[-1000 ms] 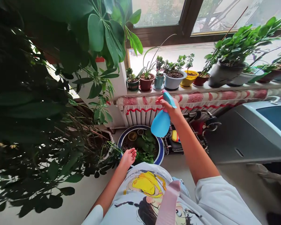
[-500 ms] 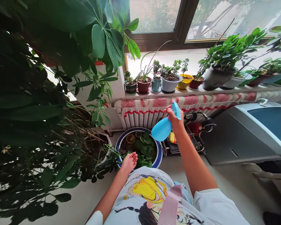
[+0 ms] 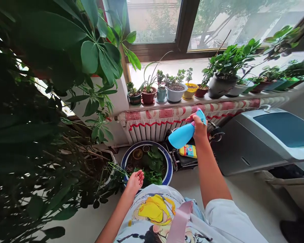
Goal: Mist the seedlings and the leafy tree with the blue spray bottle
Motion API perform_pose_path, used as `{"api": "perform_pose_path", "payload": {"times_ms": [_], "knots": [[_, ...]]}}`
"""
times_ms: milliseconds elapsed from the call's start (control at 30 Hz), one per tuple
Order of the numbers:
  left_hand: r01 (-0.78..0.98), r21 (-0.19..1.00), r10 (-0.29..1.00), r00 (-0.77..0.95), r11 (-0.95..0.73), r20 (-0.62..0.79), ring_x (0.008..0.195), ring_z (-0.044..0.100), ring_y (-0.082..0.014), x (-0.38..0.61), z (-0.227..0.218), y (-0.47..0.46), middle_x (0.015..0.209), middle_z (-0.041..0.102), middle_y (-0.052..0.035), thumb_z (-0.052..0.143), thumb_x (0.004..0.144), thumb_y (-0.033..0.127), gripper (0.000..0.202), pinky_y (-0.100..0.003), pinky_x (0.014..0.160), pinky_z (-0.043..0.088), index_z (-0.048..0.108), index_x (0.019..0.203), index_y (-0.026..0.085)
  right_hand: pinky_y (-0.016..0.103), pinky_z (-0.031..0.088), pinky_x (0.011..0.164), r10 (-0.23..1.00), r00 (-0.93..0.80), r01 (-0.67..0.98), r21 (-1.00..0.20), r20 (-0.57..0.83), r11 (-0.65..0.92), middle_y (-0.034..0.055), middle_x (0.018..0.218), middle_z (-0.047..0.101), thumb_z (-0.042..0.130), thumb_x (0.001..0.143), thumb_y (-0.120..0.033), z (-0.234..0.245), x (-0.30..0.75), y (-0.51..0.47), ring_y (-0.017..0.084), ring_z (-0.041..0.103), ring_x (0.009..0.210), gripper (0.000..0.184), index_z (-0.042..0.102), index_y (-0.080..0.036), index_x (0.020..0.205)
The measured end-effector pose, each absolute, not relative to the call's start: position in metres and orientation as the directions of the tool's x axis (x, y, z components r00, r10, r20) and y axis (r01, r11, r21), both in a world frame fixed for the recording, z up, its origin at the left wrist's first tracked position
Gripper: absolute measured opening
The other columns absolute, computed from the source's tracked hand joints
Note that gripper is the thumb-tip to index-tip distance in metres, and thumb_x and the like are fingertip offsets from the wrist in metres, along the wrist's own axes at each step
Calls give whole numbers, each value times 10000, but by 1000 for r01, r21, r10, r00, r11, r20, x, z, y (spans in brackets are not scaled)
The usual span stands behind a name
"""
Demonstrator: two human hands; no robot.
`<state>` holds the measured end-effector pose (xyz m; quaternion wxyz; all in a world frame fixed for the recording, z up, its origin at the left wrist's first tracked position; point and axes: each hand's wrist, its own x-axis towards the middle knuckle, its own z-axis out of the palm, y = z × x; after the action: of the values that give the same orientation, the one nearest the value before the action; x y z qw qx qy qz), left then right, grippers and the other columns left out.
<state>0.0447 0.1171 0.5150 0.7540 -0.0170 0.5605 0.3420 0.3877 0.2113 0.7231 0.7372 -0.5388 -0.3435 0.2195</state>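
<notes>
A blue spray bottle is gripped at its neck and head by my right hand. It tilts, its base pointing to the lower left, in front of the cloth-topped radiator. My left hand is palm up with fingers loosely stretched, holding nothing. It hovers by the near rim of a big round planter with a blue-and-white edge. Green leafy plants grow inside that planter. Several small potted plants, among them one in a white pot and one in a yellow pot, line the windowsill beyond the bottle.
Tall dark-leaved plants crowd the left side. Behind the planter stands a white radiator with a red-and-white cover. A yellow package lies on a black folded cart. To the right is a grey washing machine.
My right hand has moved slightly right with the spray bottle, turning it to a flatter tilt. More of the yellow package shows. The whole view has shifted a little; my left hand stays open.
</notes>
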Motion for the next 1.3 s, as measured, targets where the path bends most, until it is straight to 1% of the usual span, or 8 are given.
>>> {"api": "perform_pose_path", "payload": {"times_ms": [100, 267, 467, 600, 767, 967, 1167, 1300], "knots": [[-521, 365, 498, 137, 771, -856, 512, 643, -90, 46, 516, 117, 686, 688, 7, 468, 910, 168, 163, -193, 500, 427, 620, 966, 169, 315, 507, 714, 686, 662, 51, -932, 301, 360, -10, 631, 669, 585, 690, -325, 724, 393, 209, 180, 649, 669, 143, 648, -198, 715], [-493, 371, 494, 145, 787, -857, 516, 642, -91, 50, 516, 117, 689, 686, 7, 467, 909, 171, 170, -191, 510, 427, 620, 983, 177, 319, 501, 657, 684, 661, 47, -926, 309, 374, -21, 547, 606, 555, 694, -313, 728, 393, 205, 166, 605, 578, 137, 603, -210, 619], [-475, 370, 494, 167, 798, -853, 537, 645, -98, 55, 514, 117, 715, 691, -7, 477, 902, 183, 197, -191, 519, 429, 623, 1035, 178, 318, 484, 620, 880, 358, 85, -950, 312, 302, 4, 682, 676, 609, 692, -332, 730, 375, 200, 180, 619, 657, 142, 650, -206, 744], [-470, 369, 491, 168, 802, -855, 541, 643, -95, 54, 514, 113, 724, 690, -6, 476, 910, 190, 181, -196, 520, 432, 622, 1016, 168, 320, 480, 628, 889, 311, 49, -940, 336, 338, -11, 616, 620, 582, 707, -331, 729, 361, 197, 173, 610, 635, 128, 620, -209, 703], [-489, 373, 501, 158, 788, -851, 547, 644, -93, 49, 513, 108, 726, 688, -7, 483, 903, 177, 179, -196, 532, 442, 619, 1018, 165, 332, 503, 676, 912, 239, 88, -943, 333, 321, 19, 774, 691, 594, 752, -384, 734, 348, 193, 198, 649, 754, 204, 656, -208, 837], [-523, 377, 517, 149, 765, -843, 542, 641, -100, 43, 512, 107, 713, 686, -11, 471, 893, 175, 199, -197, 531, 443, 617, 1028, 171, 350, 527, 703, 907, 222, -28, -928, 357, 372, -17, 653, 599, 576, 712, -367, 731, 331, 205, 173, 631, 636, 149, 599, -220, 731], [-536, 374, 524, 156, 757, -837, 548, 640, -97, 40, 512, 106, 713, 680, -4, 468, 889, 166, 179, -197, 532, 441, 615, 990, 166, 340, 515, 685, 935, 94, -7, -939, 343, 345, -11, 661, 628, 591, 706, -358, 716, 286, 207, 186, 636, 685, 148, 628, -222, 753], [-547, 375, 534, 163, 749, -829, 562, 642, -95, 37, 509, 104, 724, 678, -6, 459, 902, 173, 172, -196, 540, 441, 611, 982, 163, 339, 509, 637, 958, 113, -160, -946, 265, 281, -25, 633, 581, 576, 708, -351, 705, 258, 206, 175, 624, 610, 125, 591, -228, 708]]}}
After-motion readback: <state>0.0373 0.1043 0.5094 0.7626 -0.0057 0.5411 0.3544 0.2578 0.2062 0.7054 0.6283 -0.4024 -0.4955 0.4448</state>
